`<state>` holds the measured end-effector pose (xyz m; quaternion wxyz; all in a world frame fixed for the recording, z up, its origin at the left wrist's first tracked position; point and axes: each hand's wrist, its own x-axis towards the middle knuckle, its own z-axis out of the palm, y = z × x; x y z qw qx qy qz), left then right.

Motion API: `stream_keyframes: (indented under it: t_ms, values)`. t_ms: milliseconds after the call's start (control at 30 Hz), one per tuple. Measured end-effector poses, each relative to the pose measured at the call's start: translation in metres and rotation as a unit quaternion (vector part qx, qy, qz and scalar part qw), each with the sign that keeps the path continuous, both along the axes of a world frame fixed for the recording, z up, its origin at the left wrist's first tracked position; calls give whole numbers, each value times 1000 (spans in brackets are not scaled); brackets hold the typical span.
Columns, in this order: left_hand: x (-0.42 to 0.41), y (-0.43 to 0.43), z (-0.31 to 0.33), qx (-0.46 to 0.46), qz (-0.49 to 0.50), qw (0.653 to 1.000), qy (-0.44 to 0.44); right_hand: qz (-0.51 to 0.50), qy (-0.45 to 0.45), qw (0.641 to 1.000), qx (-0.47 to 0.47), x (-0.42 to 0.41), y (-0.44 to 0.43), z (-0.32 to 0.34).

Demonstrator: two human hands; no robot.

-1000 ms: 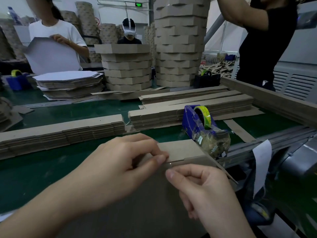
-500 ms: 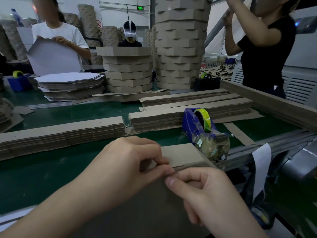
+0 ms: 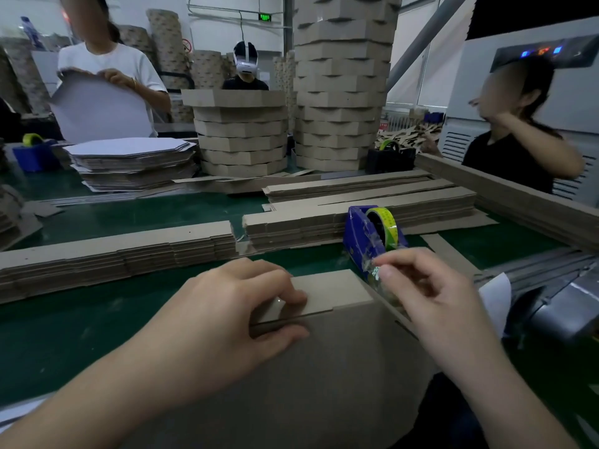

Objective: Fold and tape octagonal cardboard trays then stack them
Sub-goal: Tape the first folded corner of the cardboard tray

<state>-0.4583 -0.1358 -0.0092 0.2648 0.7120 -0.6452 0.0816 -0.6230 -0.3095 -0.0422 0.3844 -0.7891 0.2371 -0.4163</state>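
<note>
**Cut Off and Blurred**

The cardboard tray (image 3: 340,367) runs out of view at 6 o'clock, its flap (image 3: 330,290) partly under the left hand (image 3: 227,312). At its 1 o'clock the fingers (image 3: 385,273) of the right hand (image 3: 431,306) blur against the tape dispenser (image 3: 359,234); whether they pinch anything is unclear.

We are in a packaging workshop, a factory floor for cardboard goods. We stand at a long green work table (image 3: 146,218). At 12 o'clock rise two towers of folded octagonal trays (image 3: 340,102), and the taller one passes the top edge of our view. A pile of flat octagonal sheets (image 3: 129,160) lies at 10 o'clock, and bundles of cardboard strips (image 3: 113,254) cross the table from 9 to 2 o'clock. A blue tape dispenser (image 3: 359,234) stands at 1 o'clock. A worker in a white shirt (image 3: 107,66) holds such a sheet at 11 o'clock, with big cardboard rolls (image 3: 165,43) behind. A grey machine (image 3: 577,102) with lit controls is at 2 o'clock.
</note>
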Motion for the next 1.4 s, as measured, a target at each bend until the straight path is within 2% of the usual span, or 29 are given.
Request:
stream_keyframes:
  t_ms: [67,133,233,367,500,600,700,800,867,1033,1233,1400]
  values:
    - [0,3,1,31,16,999,-38,35,78,996,14,6,-13,-10]
    - [1,4,2,66,33,994,-76,73,110,990,57,9,-17,-17]
    - [1,4,7,99,43,991,-79,100,80,987,98,12,-14,-26]
    - [-9,-6,16,118,41,987,-104,91,44,993,63,17,-6,-29]
    - [-24,-28,21,124,-15,987,-99,112,44,992,36,17,-4,-23]
    - [-18,-28,26,117,-31,991,-63,105,67,990,64,7,-17,-17]
    - [-10,-19,27,68,-45,996,-34,97,86,985,114,-6,-31,-11]
    - [-3,-11,22,5,-53,999,10,91,33,984,151,-12,-39,-2]
    - [1,-8,15,-15,-55,998,20,90,11,987,136,-11,-41,3]
    - [17,0,7,2,-69,996,60,88,35,994,58,3,-32,4]
    - [13,-8,11,80,-62,995,3,92,61,993,27,22,-16,4]
    - [8,-14,9,96,-58,993,-21,125,83,988,27,35,-4,5]
